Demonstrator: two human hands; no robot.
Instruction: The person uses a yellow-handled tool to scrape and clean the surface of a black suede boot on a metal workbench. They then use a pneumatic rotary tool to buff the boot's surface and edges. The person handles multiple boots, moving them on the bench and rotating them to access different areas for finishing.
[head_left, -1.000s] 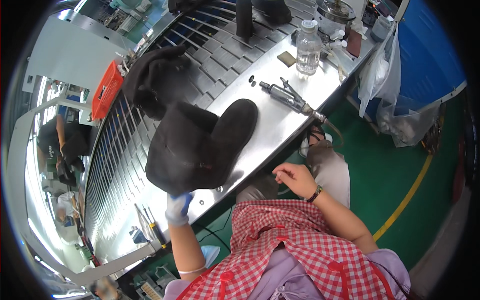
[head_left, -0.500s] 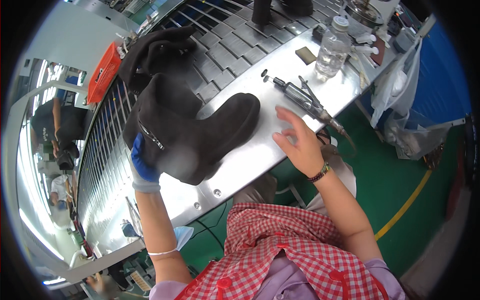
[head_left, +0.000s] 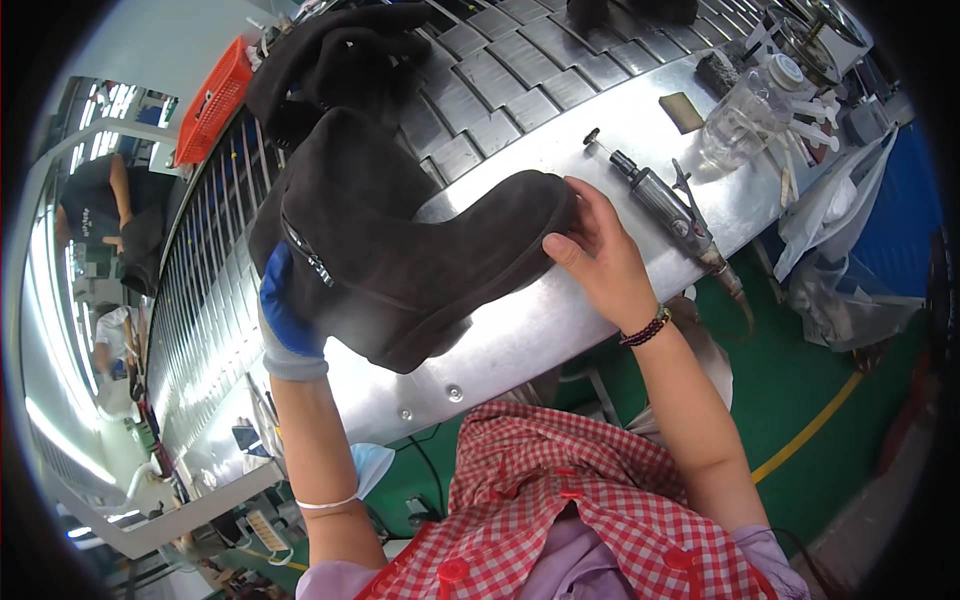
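Observation:
A dark suede boot (head_left: pixel 400 255) lies on its side above the metal bench, its toe pointing right. A short metal zipper (head_left: pixel 308 256) runs along the shaft. My left hand (head_left: pixel 287 315), in a blue and grey glove, is closed on the boot near the heel; its fingertips are partly hidden behind the shaft. At the toe, my bare right hand (head_left: pixel 607 255) takes hold with the thumb on the near side and the fingers around the tip. Just right of that hand an air-powered hand grinder (head_left: pixel 662 203) with a lever rests on the bench.
Beyond the boot more dark boots (head_left: pixel 345 65) lie on a slatted metal conveyor (head_left: pixel 500 80). A clear bottle (head_left: pixel 745 120) and a small block (head_left: pixel 681 113) stand at the right. An orange basket (head_left: pixel 215 100) sits far left. Plastic bags (head_left: pixel 845 230) hang off the right end.
My right hand, earlier open and apart from the boot, has closed on its toe. The toe has shifted right and slightly up. The view has shifted a little.

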